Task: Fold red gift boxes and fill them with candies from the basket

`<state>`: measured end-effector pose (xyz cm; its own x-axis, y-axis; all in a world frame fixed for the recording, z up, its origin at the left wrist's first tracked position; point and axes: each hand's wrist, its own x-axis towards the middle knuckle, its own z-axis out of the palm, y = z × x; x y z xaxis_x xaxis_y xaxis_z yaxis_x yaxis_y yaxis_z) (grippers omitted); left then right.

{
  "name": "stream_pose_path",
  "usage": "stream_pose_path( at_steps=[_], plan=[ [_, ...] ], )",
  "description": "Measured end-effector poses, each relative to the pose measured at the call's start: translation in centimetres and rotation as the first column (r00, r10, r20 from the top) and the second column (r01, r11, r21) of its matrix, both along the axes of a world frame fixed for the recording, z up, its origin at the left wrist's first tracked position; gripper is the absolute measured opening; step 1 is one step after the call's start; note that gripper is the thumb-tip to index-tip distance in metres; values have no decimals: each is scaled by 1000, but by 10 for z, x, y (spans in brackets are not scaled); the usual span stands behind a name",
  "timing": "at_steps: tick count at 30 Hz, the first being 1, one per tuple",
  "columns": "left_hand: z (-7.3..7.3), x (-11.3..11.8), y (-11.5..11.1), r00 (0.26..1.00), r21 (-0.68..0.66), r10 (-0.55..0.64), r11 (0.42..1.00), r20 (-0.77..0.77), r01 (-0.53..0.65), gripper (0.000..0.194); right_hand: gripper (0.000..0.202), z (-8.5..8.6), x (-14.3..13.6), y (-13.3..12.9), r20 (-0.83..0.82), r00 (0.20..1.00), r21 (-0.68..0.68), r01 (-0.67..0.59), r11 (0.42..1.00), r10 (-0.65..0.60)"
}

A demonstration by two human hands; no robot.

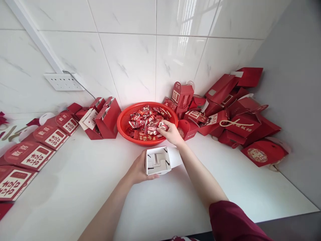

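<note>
My left hand (138, 170) is wrapped round the side of a small open carton (158, 162). Its white inside faces up, with a flap folded out to the right and dark cord ends poking through the walls; no sweets show in it. Just beyond, a red plastic basket (120, 124) holds a heap of wrapped candies (142, 117). My right hand (173, 134) reaches over the basket's near right side, thumb and fingers pinched on a red-and-white wrapped candy (162, 126). Other candies lie directly beneath those fingertips.
Red gift boxes (37, 155) stand in a row on the left of the white counter (82, 187). Two open red boxes (108, 118) are left of the basket. Many red boxes (240, 124) lie piled at right. A socket strip (64, 82) is on the tiled wall.
</note>
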<state>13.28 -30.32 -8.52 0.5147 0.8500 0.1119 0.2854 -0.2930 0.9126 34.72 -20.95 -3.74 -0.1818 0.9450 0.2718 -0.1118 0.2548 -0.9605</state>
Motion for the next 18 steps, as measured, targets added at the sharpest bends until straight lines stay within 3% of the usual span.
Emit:
stream_pose_path(
  at_steps=[6,9,15,18],
  plan=[
    [-12,-1,13,981,-78,-21,996,193,37,93,37,12,10,-3,-109,992,-114,-76,991,63],
    [-13,-1,13,977,-120,-35,991,211,61,95,34,22,16,-11,-94,987,-128,-144,981,133],
    [-13,-2,13,979,-141,-54,987,199,83,103,20,47,18,-34,124,964,-92,-225,970,235],
    [-13,-3,13,984,-125,-41,990,175,64,101,11,56,20,-44,381,857,-58,-351,934,346]
  ],
)
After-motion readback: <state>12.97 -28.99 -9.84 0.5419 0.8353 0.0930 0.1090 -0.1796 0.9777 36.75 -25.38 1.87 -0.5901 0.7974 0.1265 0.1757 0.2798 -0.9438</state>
